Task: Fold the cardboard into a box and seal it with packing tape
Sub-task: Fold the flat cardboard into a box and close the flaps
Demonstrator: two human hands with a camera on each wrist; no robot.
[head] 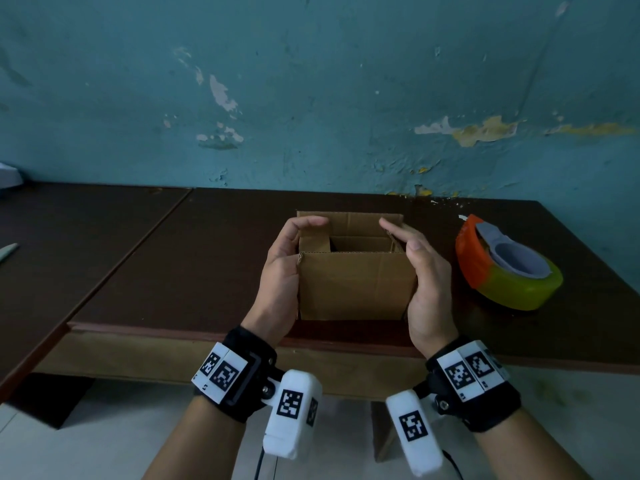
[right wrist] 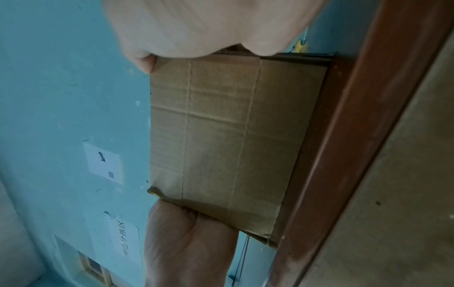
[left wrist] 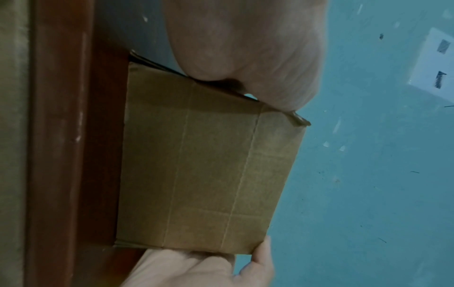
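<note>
A brown cardboard box (head: 356,285) stands upright on the dark table (head: 207,258), close to its front edge, with its top open. My left hand (head: 287,251) holds the box's left side, fingers curled over the left flap and thumb at the front corner. My right hand (head: 422,268) lies flat against the right side, its straight fingers pressing the right flap inward. The far flap stands up. In the left wrist view the box (left wrist: 209,174) sits between my left palm (left wrist: 245,48) and my right hand (left wrist: 196,270). The right wrist view shows the same box (right wrist: 233,136).
An orange and yellow-green tape dispenser (head: 505,268) lies on the table to the right of the box. A pale pen-like object (head: 7,251) sits at the far left edge. A peeling teal wall (head: 311,98) rises directly behind the table.
</note>
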